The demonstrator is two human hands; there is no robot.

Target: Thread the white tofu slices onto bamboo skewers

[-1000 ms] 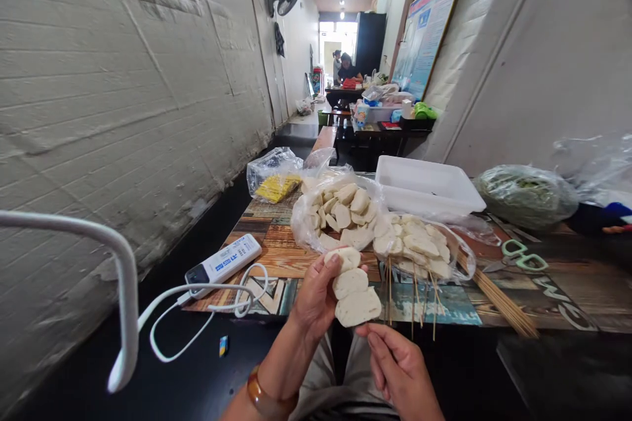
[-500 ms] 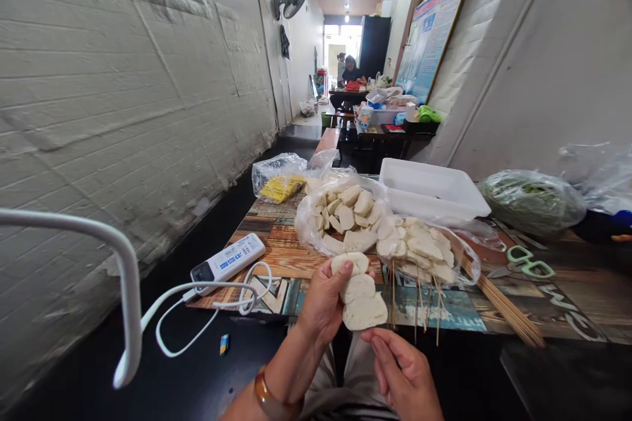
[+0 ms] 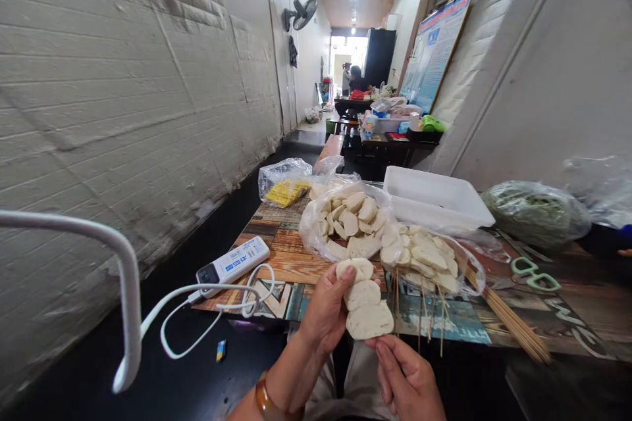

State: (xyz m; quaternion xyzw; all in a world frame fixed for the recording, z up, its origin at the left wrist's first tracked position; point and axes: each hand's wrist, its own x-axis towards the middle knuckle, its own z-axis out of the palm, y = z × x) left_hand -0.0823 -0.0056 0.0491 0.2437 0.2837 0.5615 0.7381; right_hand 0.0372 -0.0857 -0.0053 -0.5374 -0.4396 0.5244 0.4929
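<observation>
Three pale, flat slices [image 3: 364, 296] hang in a row, their edges overlapping. My left hand [image 3: 328, 306] grips them from the left side, thumb on the top slice. At the bottom slice's lower edge, my right hand [image 3: 405, 368] is closed in a pinch; what lies between its fingertips is too small to make out. Behind them a clear plastic bag [image 3: 310, 227] holds loose pale slices [image 3: 349, 220]. Right of it lie more pale slices [image 3: 427, 253] in plastic, with thin sticks [image 3: 442, 319] jutting over the table's front edge.
On the patterned table [image 3: 286, 243] are a white power bank [image 3: 234, 263] with a cable, a bag of yellow items [image 3: 285, 192], a white tray [image 3: 437, 197], green-handled scissors [image 3: 536, 275], a stick bundle [image 3: 516, 322] and bagged greens [image 3: 536, 210]. People are far back.
The view has shifted slightly, so the table and objects appear a little lower and further right. Both hands keep their places at the slices.
</observation>
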